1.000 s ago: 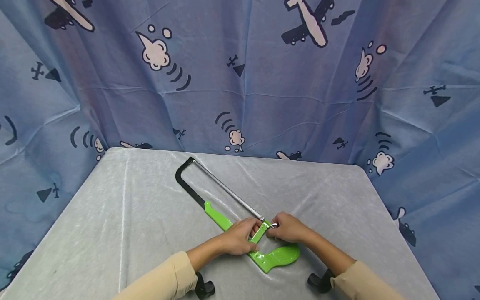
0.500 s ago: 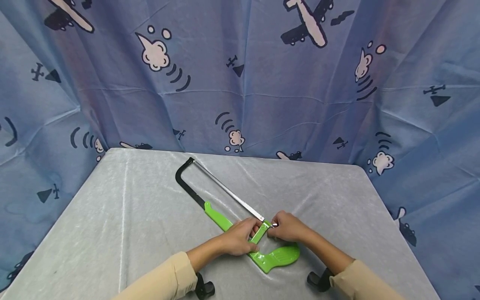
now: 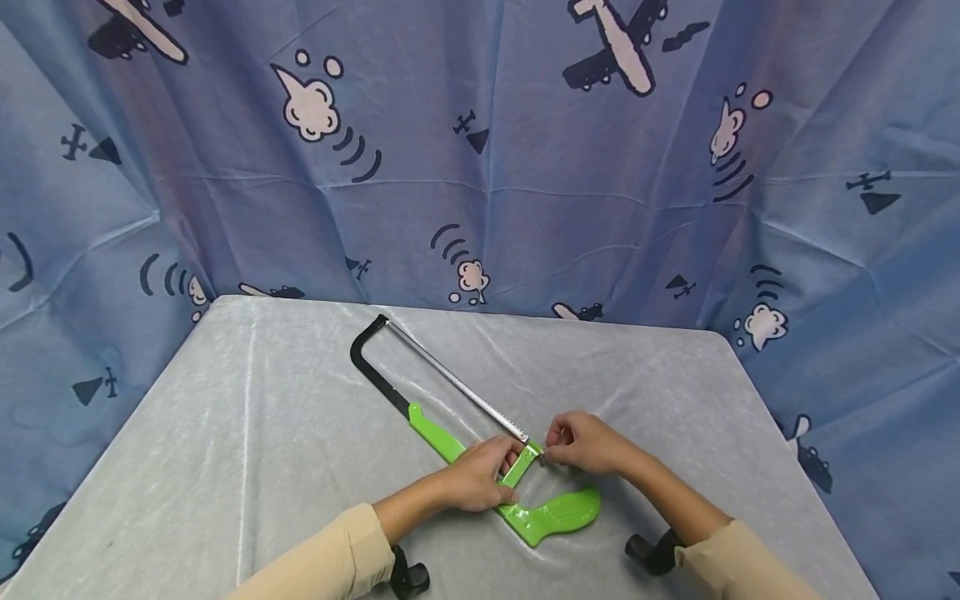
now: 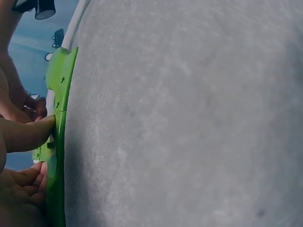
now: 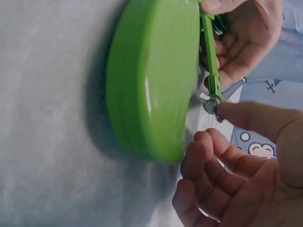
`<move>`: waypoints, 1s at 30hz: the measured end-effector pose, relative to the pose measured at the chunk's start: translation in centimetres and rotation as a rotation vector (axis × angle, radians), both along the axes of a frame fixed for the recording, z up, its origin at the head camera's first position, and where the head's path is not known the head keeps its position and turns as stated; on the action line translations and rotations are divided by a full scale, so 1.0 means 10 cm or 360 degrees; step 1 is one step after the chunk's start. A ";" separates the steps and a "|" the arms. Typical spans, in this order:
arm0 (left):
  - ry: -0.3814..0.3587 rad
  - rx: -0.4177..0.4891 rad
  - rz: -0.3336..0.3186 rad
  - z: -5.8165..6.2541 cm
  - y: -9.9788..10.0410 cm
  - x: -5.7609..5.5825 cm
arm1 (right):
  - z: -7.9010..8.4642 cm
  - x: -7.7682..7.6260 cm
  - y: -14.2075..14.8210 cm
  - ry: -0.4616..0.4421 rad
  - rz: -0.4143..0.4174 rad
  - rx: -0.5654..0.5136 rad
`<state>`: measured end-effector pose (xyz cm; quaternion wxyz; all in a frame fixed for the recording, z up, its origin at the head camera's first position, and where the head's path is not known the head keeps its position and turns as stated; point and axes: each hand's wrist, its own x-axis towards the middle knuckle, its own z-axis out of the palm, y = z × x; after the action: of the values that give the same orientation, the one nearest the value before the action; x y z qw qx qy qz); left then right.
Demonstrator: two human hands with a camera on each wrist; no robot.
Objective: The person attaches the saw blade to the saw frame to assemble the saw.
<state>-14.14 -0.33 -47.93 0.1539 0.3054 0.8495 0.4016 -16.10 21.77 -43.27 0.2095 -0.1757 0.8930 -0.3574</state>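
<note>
A hacksaw (image 3: 435,434) with a green and black frame lies aslant on the table, its silver blade (image 3: 457,382) on the far side. My left hand (image 3: 472,477) grips the green frame by the short crosspiece, thumb on the near side and fingers inside the frame. At the blade's handle end is a small metal wing nut (image 5: 210,106). My right hand (image 3: 588,446) is beside it; the thumb touches the wing nut, while the loosely bent fingers stand apart from it. The rounded green handle (image 5: 151,80) lies close to these fingers in the right wrist view.
A pale grey velvety cloth (image 3: 315,467) covers the table. Behind it hangs a blue curtain (image 3: 540,233) printed with planes and clouds. Black wrist-worn devices (image 3: 408,575) show below both forearms.
My right hand has shifted slightly right and its index finger has come away from the wing nut, which has turned. The left hand and the hacksaw stay in place.
</note>
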 end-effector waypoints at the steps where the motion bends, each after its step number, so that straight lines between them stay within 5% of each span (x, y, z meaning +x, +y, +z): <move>1: 0.0003 -0.0002 0.0001 0.00 0.00 0.00 | 0.01 0.00 0.01 0.0005 0.0007 -0.0009; 30: 0.0019 -0.0019 0.0017 0.00 0.00 0.01 | -0.05 0.02 0.02 0.0161 0.0035 0.0002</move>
<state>-14.08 -0.29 -47.95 0.1486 0.3023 0.8544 0.3956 -15.89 21.97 -43.75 0.1680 -0.2032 0.9008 -0.3452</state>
